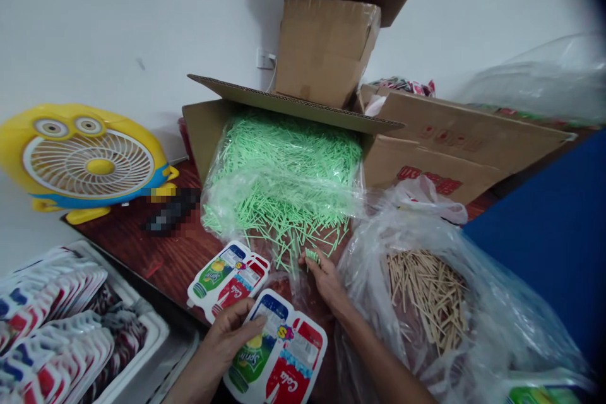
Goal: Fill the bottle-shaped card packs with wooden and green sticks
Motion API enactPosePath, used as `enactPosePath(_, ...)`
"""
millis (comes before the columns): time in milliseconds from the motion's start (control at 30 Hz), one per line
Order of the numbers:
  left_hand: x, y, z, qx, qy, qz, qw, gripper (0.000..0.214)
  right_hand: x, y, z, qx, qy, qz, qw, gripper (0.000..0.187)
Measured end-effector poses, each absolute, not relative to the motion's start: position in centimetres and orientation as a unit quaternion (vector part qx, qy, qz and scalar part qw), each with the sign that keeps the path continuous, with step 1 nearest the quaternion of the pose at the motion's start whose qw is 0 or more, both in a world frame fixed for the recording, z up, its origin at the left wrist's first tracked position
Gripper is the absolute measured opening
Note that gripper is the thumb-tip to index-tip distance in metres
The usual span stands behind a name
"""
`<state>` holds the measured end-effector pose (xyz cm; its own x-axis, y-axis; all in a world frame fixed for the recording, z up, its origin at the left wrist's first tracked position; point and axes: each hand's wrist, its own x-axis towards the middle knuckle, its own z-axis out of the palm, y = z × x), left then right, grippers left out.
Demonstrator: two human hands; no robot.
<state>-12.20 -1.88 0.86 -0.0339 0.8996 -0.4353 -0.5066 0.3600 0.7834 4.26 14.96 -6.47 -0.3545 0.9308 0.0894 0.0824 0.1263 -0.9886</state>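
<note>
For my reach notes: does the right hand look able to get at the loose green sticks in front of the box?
Probably yes. The right hand is beside the near edge of the loose green sticks, with nothing visibly between, though its fingers already pinch a small bundle.

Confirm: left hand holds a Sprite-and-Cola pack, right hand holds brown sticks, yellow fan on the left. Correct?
Not quite: head view shows the sticks in the right hand are green, not brown. The left hand does hold the pack, and the yellow fan stands on the left.
</note>
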Motion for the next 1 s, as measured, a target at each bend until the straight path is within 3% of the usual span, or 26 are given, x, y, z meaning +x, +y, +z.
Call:
enactPosePath(333, -11.0, -1.8, 0.3, 0.215, 0.499, 0.540, 0.643, 0.024, 4.6, 14.7, -5.5, -0.411, -0.546, 0.565, 0.461, 0.029)
enactPosePath(533, -10.5, -1.7, -0.6, 0.237, 0.498, 0.515, 0.656, 0.023, 4.6, 11.2, -1.4, -0.280, -0.272, 0.746, 0.540, 0.026)
enactPosePath(700, -9.5, -1.6, -1.0, 0.294, 0.520, 0.486, 0.638, 0.025, 4.3, 7.3, 1.2, -0.232, -0.164, 0.779, 0.558, 0.017)
enactPosePath(1000, -9.2, -2.0, -0.4, 0.363, 0.523, 0.448, 0.628, 0.028, 4.7, 4.5, 1.2, -0.282, -0.190, 0.766, 0.546, 0.027)
